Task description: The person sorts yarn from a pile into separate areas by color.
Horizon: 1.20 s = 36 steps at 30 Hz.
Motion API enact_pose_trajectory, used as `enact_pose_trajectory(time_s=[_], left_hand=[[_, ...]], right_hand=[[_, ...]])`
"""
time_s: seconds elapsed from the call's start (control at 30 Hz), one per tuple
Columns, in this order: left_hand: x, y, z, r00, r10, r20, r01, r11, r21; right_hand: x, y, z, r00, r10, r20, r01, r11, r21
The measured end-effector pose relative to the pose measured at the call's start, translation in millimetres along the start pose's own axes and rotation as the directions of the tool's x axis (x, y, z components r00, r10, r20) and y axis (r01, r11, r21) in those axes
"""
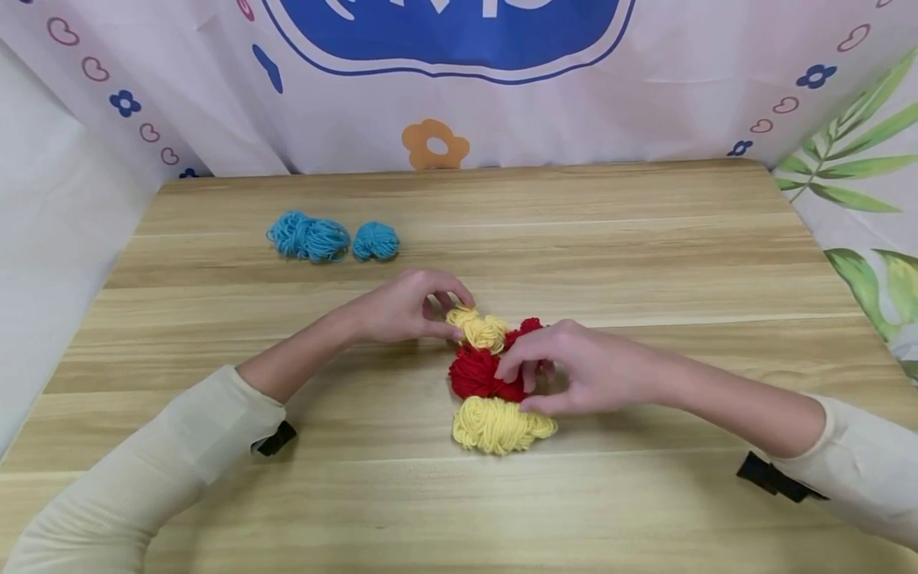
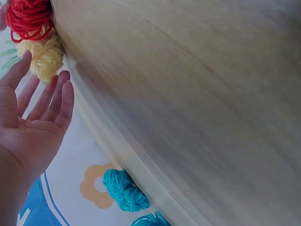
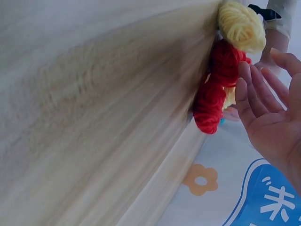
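A small yellow yarn bundle (image 1: 479,328) lies at the far end of a cluster on the table. My left hand (image 1: 419,307) is at its left end, thumb and forefinger apart with the tips right at the strands; in the left wrist view the fingers of this hand (image 2: 40,120) look fairly straight. Over a red yarn bundle (image 1: 473,371) hangs my right hand (image 1: 584,367), fingers loosely bent, its thumb tip by the larger yellow bundle (image 1: 502,428). Another red bundle (image 1: 527,327) is partly hidden behind the right hand in the head view; the right wrist view shows this red yarn (image 3: 209,106) more fully.
Two blue bundles, a larger one (image 1: 307,237) and a smaller one (image 1: 376,241), lie side by side at the back left of the wooden table (image 1: 323,510). A printed cloth (image 1: 344,119) hangs behind the table's far edge.
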<state>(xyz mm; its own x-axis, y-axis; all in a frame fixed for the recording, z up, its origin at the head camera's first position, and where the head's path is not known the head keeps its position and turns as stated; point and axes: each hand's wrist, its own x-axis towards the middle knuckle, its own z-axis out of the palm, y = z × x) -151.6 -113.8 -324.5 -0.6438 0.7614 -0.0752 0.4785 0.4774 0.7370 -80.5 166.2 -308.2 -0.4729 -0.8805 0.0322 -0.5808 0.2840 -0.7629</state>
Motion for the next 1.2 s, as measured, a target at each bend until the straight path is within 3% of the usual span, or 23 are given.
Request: enact_pose_trajectory(time_s=[0.53, 0.9, 1.2], left_hand=[[3.6, -0.6, 2.4, 1.0, 0.011, 0.015, -0.01, 1.0, -0.014], [6.7, 0.9, 3.5, 1.0, -0.009, 0.03, 0.009, 1.0, -0.004], [7.9, -0.4, 4.0, 0.999, 0.008, 0.038, -0.007, 1.0, -0.005]], right_hand=[[-0.3, -9.5, 13.8, 0.992, -0.022, 0.122, 0.044, 0.982, -0.185], [0.0, -10.0, 19.9, 0.99, -0.001, 0.143, 0.033, 0.975, -0.221], [2.0, -6.9, 22.4, 0.99, 0.006, 0.142, 0.02, 0.984, -0.179]])
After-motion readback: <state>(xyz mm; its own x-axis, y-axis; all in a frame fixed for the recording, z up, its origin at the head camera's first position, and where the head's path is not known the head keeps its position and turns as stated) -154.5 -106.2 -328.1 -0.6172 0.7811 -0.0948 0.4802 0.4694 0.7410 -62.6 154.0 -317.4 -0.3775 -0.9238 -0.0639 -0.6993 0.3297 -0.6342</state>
